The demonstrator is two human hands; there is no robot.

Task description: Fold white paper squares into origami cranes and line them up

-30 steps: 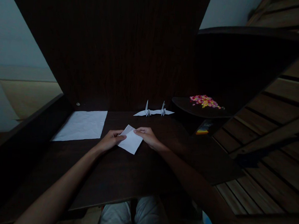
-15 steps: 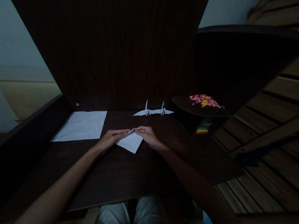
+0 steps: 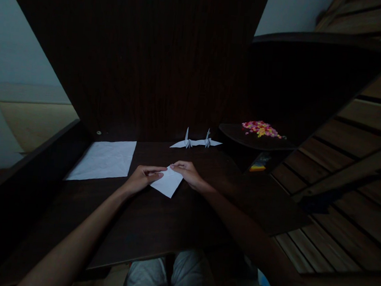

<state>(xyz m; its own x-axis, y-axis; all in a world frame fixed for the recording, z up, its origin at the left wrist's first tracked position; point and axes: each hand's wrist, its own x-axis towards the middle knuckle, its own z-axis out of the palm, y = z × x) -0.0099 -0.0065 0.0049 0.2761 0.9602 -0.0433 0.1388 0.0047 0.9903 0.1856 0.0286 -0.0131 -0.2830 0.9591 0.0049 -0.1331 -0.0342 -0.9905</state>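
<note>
A small folded piece of white paper is held between my two hands, over the dark desk. My left hand pinches its left edge, thumb on top. At its upper right side, my right hand grips it with the thumb over the surface. One corner of the paper points toward me. Behind it, two white origami cranes stand side by side against the back panel, wings touching or nearly so. A larger flat white sheet, creased, lies to the left.
A low rounded shelf at the right carries a heap of small pink, red and yellow pieces. Beneath it sits a yellow-and-blue object I cannot make out. A dark side board borders the desk on the left; wooden slats are at the right.
The raised flap at the paper's far corner now lies flat, and both thumbs rest on the paper's upper face. The cranes and the large sheet have stayed put.
</note>
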